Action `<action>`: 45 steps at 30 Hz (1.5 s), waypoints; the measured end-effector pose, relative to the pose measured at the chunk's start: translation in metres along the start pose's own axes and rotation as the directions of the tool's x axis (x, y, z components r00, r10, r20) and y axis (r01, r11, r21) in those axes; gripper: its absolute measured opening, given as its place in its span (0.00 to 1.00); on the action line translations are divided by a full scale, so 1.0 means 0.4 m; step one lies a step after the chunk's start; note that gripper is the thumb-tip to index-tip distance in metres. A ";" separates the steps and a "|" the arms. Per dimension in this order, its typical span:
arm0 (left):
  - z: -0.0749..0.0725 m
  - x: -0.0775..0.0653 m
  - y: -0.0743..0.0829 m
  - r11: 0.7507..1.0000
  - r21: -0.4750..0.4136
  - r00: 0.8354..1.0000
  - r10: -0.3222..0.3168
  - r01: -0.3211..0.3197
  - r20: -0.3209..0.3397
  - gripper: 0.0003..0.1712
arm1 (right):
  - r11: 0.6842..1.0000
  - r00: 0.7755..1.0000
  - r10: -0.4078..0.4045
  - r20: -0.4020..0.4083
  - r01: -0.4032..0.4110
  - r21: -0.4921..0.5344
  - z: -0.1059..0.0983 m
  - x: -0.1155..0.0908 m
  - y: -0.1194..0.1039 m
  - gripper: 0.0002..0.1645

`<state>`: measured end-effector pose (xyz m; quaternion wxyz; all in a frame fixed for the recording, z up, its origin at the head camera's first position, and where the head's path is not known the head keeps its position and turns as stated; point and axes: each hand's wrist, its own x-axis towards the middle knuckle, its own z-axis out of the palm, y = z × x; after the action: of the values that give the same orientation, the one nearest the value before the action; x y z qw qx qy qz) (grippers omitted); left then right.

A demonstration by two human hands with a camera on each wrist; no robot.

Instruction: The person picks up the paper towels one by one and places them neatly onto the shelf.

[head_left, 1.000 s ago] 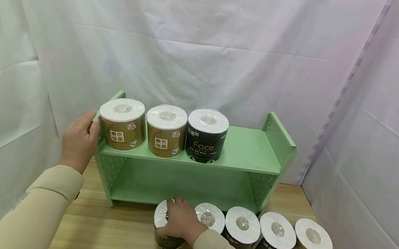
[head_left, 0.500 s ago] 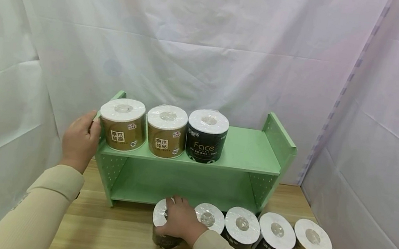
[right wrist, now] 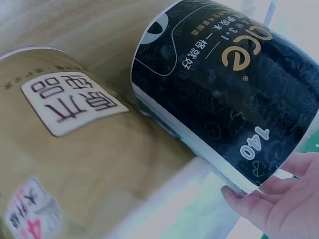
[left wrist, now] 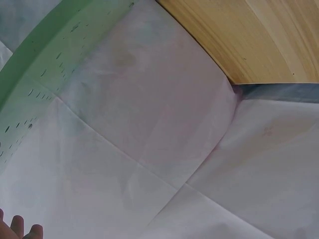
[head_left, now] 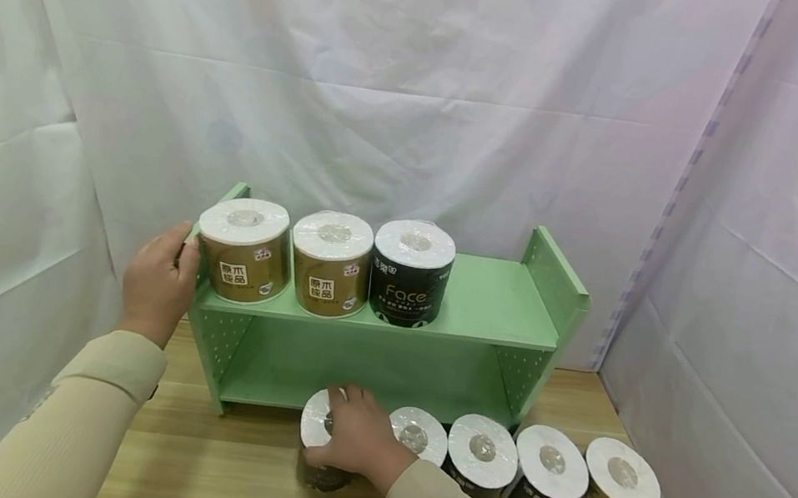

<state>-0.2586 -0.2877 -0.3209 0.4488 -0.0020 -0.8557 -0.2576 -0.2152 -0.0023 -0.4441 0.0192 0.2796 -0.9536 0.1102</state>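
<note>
Near the front of the green shelf, my right hand (head_left: 362, 438) grips a black-wrapped toilet paper roll (right wrist: 214, 94) from above, its thumb and fingers at the white top end. A gold-wrapped roll (right wrist: 75, 149) stands right beside it, partly hidden under my wrist in the head view. My left hand (head_left: 158, 280) holds the front top corner of the shelf's left side panel (left wrist: 45, 74); only a few of its fingertips (left wrist: 36, 232) show in the left wrist view. Two gold rolls (head_left: 240, 266) (head_left: 328, 282) and one black roll (head_left: 407, 292) stand on the upper board.
Two black rolls (head_left: 481, 453) (head_left: 550, 471) and a gold roll (head_left: 617, 492) continue the row to the right on the wooden table (head_left: 204, 467). The shelf's right panel (head_left: 554, 278) bounds the upper board. White cloth (head_left: 422, 75) surrounds the table.
My right hand has shifted the black roll slightly left and toward the shelf, away from the roll beside it. The left hand keeps its place on the panel.
</note>
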 end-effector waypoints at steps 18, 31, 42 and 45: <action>0.000 -0.002 -0.002 1.000 0.000 1.000 0.010 -0.010 -0.002 0.21 | 0.997 0.999 -0.015 -0.038 0.018 0.072 -0.051 -0.017 -0.021 0.56; 0.001 -0.002 -0.005 1.000 0.006 1.000 0.006 -0.006 0.009 0.22 | 0.997 0.998 -0.009 -0.060 0.014 0.074 -0.098 -0.036 -0.024 0.56; 0.003 -0.001 -0.009 1.000 0.004 1.000 0.015 -0.015 0.005 0.21 | 0.996 0.996 -0.018 -0.082 0.025 0.084 -0.154 -0.059 -0.024 0.57; 0.003 -0.001 -0.009 1.000 0.006 1.000 0.011 -0.012 0.007 0.21 | 0.996 0.997 -0.015 -0.075 0.022 0.092 -0.171 -0.066 -0.024 0.57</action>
<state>-0.2602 -0.2902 -0.3234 0.4473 -0.0063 -0.8581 -0.2522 -0.1894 0.0191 -0.3780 0.0425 0.2847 -0.9435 0.1642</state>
